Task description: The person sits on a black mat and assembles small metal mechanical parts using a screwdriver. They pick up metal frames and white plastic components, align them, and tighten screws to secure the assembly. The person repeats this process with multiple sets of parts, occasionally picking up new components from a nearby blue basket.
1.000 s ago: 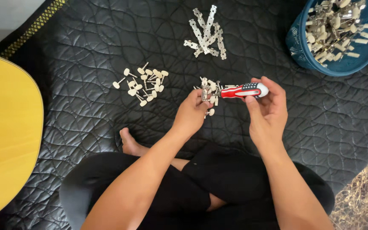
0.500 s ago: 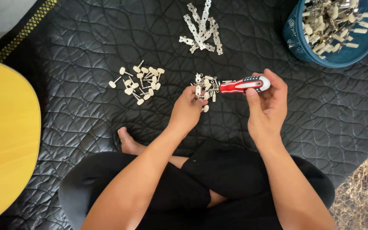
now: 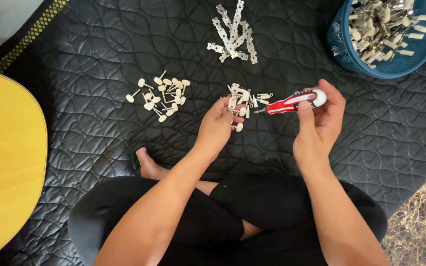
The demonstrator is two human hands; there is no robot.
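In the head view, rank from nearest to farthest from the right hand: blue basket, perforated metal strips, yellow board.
From the right hand:
1. Blue basket, upper right, holding metal parts.
2. Perforated metal strips, top centre on the black mat.
3. Yellow board, far left edge.

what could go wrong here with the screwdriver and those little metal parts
The screwdriver tip points at the left hand, so a slip could jab its fingers. The small part assembly held there could drop among the loose pieces on the dark quilted mat and get mixed with the white-knobbed pegs.

No packages, labels, signs or screens in view.
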